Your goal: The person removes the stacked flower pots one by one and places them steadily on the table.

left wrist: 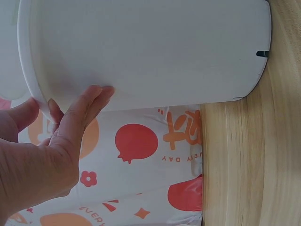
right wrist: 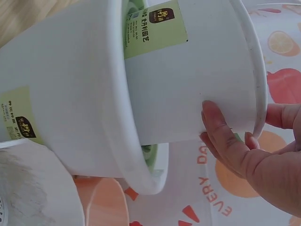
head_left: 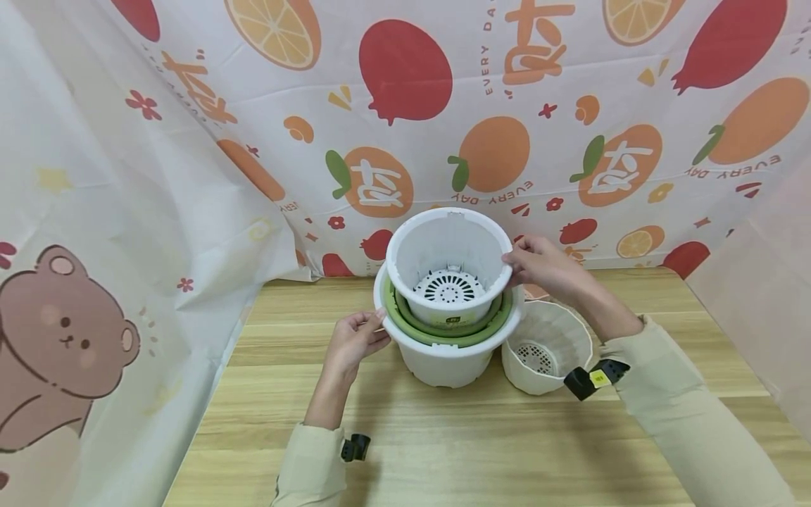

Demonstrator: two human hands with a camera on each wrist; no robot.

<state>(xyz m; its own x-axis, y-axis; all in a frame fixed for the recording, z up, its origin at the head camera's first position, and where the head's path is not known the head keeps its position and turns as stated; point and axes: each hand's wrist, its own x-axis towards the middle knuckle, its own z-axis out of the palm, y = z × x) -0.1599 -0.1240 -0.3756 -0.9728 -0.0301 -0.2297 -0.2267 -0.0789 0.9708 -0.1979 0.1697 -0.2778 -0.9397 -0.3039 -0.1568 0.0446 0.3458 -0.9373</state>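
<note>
A smaller white flowerpot (head_left: pixel 446 246) with a slotted base sits partly inside a green pot (head_left: pixel 412 325), which is nested in a large white flowerpot (head_left: pixel 446 366). My right hand (head_left: pixel 538 264) pinches the smaller pot's rim at its right side, thumb over the edge and fingers along the outer wall. At the left, my left hand (head_left: pixel 355 341) grips the large pot's rim, its fingers against the outside wall in the left wrist view. Yellow-green labels (right wrist: pixel 157 28) show on the white pots in the right wrist view.
Right beside the stack stands a cream ribbed pot (head_left: pixel 548 345) with a perforated base. An orange pot (right wrist: pixel 101 202) shows behind it in the right wrist view. The wooden table (head_left: pixel 443 451) meets a fruit-print cloth (head_left: pixel 431 162) at the back.
</note>
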